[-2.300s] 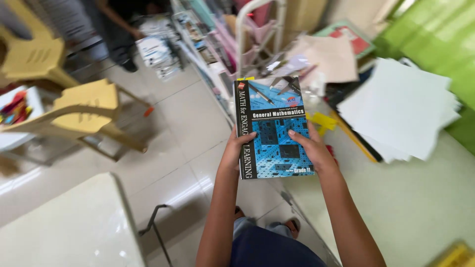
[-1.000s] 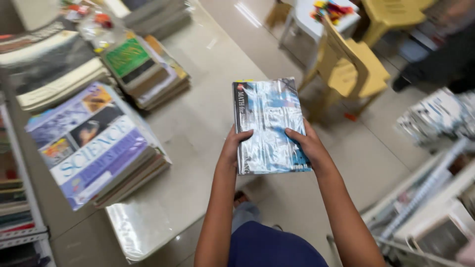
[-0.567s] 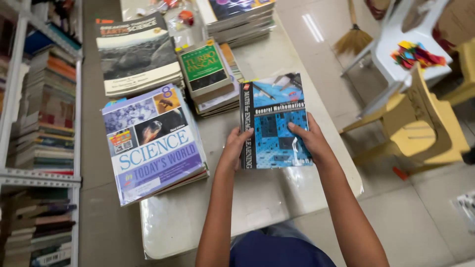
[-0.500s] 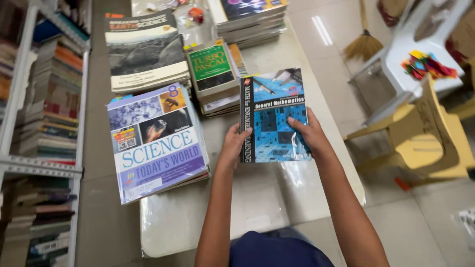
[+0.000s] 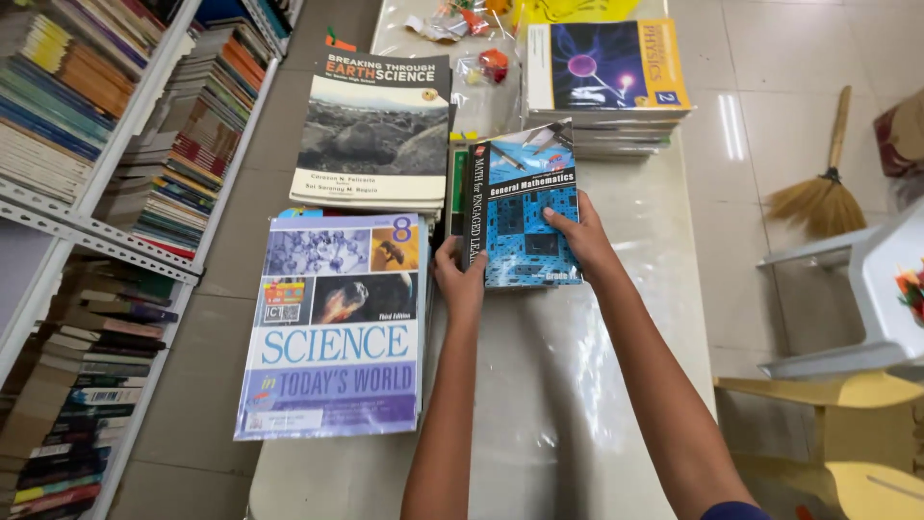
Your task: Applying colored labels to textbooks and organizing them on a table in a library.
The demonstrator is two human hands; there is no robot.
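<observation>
Both hands grip a blue mathematics textbook point(image 5: 525, 207) over the middle of the table point(image 5: 568, 385); the left hand point(image 5: 460, 279) clasps its spine at the lower left corner, and the right hand point(image 5: 577, 236) lies with fingers spread on the cover near the lower right corner; the book sits atop a green-edged stack point(image 5: 454, 183), tilted slightly clockwise; just beside it, toward the table's left edge, lies a large science textbook point(image 5: 337, 327) with a pale blue and violet cover; beyond that lies a grey earth science book point(image 5: 373, 130); at the far right corner a stack topped by a physics book point(image 5: 606, 67) stands; a shelf of books point(image 5: 106, 173) runs along the left; a broom point(image 5: 818, 188) lies on the floor to the right.
</observation>
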